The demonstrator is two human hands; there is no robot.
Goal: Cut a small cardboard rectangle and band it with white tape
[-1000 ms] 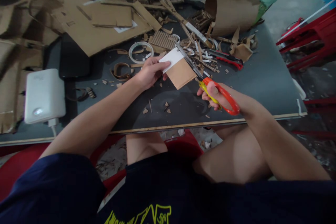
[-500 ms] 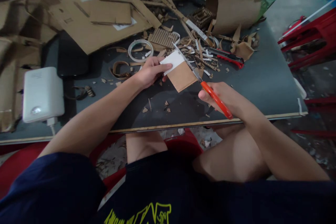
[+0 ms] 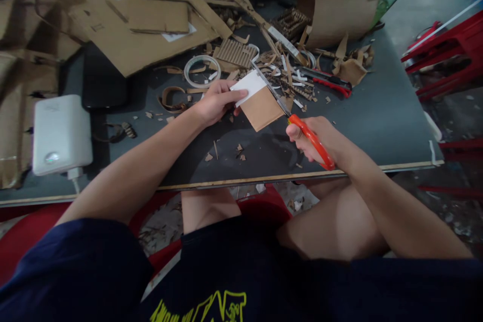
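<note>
Cardboard piece [image 3: 262, 106], brown with a white strip at its far end, held just above the dark surface [image 3: 377, 110], pinched at the white end by the left hand [image 3: 217, 103]. Fingers [image 3: 236, 94] of that hand pressed together on the strip, thumb beneath (thumb mostly hidden). Right hand [image 3: 320, 138] wrapped around the orange handles of the scissors [image 3: 298, 123], its fingers curled shut through the loops; blades laid along the right edge of the piece and seemingly nearly closed, though hard to tell at this size.

Risks, judged near to far: grip so close to the cutting line, so a slip of the blades toward the white strip likely to nick a fingertip. Piece held at one end only, so liable to twist under the blades and send the cut crooked. Offcuts likely to drop over the near edge of the surface onto the lap and the floor. Further off, loose cardboard scraps [image 3: 287, 73] right beyond the blade tips, apt to snag them. Red utility knife [image 3: 332, 84] lying among the strips, easy to knock with the right wrist. Tape ring [image 3: 198, 70] and large cardboard sheets [image 3: 151, 30] beyond, well apart from the cutting.
</note>
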